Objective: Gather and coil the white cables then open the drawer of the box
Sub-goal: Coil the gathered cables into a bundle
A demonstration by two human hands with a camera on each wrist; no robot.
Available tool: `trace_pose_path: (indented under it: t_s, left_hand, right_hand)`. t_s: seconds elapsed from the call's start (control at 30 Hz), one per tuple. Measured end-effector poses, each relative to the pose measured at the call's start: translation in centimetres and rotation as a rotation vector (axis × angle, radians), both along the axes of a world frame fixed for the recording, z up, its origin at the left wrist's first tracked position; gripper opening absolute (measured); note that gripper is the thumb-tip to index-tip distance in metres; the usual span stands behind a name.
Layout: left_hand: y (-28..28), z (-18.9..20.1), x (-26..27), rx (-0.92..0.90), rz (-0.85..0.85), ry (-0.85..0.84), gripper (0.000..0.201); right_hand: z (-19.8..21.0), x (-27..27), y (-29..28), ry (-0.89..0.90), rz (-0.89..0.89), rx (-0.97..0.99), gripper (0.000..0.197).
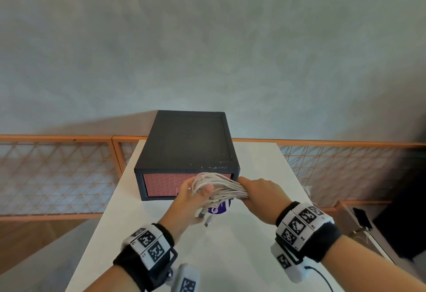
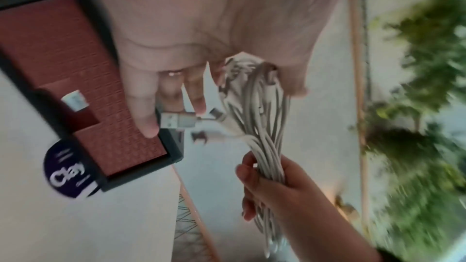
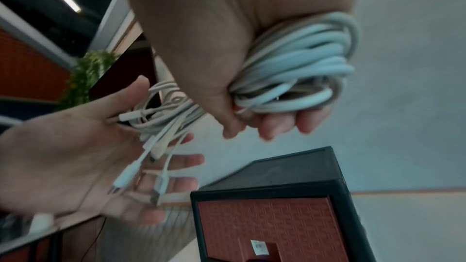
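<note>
Right hand (image 1: 255, 196): fingers (image 3: 272, 127) curled tight round one end of the white cables (image 1: 219, 188), thumb closing over the top. The loops bulge out past the fist in the right wrist view.

Left hand (image 1: 184, 201): fingers (image 3: 176, 176) straight and spread, palm turned toward the bundle. The other end of the loops hangs over the hand near the thumb; whether the thumb pinches them I cannot tell. The loose plugs (image 2: 176, 121) dangle across the open palm.

Position: bundle held in the air between both hands, just in front of the box (image 1: 189, 144), clear of the white table (image 1: 242, 257). The red drawer (image 1: 163, 186) reads as closed, its front flush with the black frame. A round purple-labelled object (image 1: 220, 208) sits on the table below the cables, against the box's front.

Handling, as judged:
- Cables light, limp, smooth-jacketed; many strands, so they are likely to spring apart and slide if the grip loosens.
- Best hold is across the middle of the bunched loops, whole fist round all strands, as the right hand does.
- Plug ends are the stiff parts; they swing free and may snag on the drawer front. Tuck them in.
- Drawer opening likely needs one hand free; a notch with a small white tag (image 2: 74, 101) in the drawer front looks like the place to pull.
</note>
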State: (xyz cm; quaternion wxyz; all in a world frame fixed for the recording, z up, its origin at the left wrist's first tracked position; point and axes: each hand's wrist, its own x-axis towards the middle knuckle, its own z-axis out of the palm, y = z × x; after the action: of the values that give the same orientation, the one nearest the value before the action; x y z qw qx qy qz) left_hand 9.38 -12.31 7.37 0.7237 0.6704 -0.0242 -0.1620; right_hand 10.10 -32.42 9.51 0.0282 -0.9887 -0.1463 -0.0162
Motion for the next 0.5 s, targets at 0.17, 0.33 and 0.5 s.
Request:
trace_pose_path:
  t_s: [0.17, 0.33, 0.5]
  left_hand:
    - [0.2, -2.7, -1.3, -0.038, -0.018, 0.145, 0.119]
    - [-2.3, -2.4, -2.0, -0.079, -0.117, 0.195, 0.086]
    - [-2.7, -0.7, 0.3, -0.354, 0.227, 0.087, 0.088]
  right_hand:
    - [-0.5, -0.1, 0.1, -0.002, -0.135, 0.203, 0.015]
    - [-1.5, -0.1, 1.3, 0.047, -0.209, 0.277, 0.016]
    - [-2.9, -1.0, 2.8, 0.099, -0.161, 0.208, 0.013]
